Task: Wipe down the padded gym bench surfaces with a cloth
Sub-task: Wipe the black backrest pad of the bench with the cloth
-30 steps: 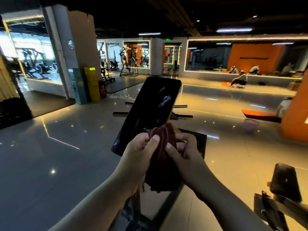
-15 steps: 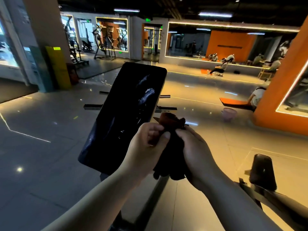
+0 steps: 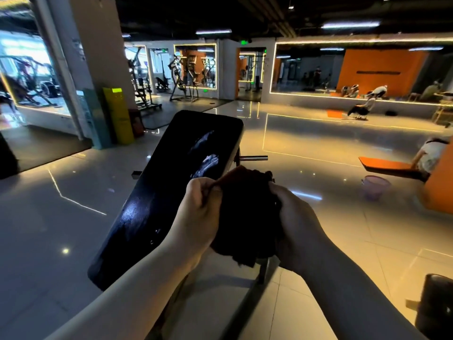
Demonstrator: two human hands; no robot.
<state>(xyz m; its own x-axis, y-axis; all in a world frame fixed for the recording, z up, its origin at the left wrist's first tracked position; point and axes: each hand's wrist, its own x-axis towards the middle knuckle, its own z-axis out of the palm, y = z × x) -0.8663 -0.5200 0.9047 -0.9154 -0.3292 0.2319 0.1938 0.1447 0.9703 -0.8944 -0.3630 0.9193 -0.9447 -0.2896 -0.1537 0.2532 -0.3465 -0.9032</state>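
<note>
A long black padded bench back (image 3: 169,187) slants up and away from me in the middle of the view, with pale streaks on its upper part. Just right of it I hold a dark reddish-brown cloth (image 3: 245,217) bunched between both hands, clear of the pad. My left hand (image 3: 198,212) pinches the cloth's upper left edge. Curled round the cloth's right side is my right hand (image 3: 294,217). The cloth's lower end hangs below my hands and hides part of the bench frame (image 3: 262,271).
A glossy tiled floor surrounds the bench. A second black pad (image 3: 436,300) stands at the lower right. A purple bucket (image 3: 376,186) and an orange mat (image 3: 389,166) with a seated person lie to the right. A yellow pad (image 3: 117,114) and gym machines stand at the back left.
Both hands have kept working the cloth, which now looks more bunched and darker between them. The view has swung slightly, so the bench pad sits more to the left.
</note>
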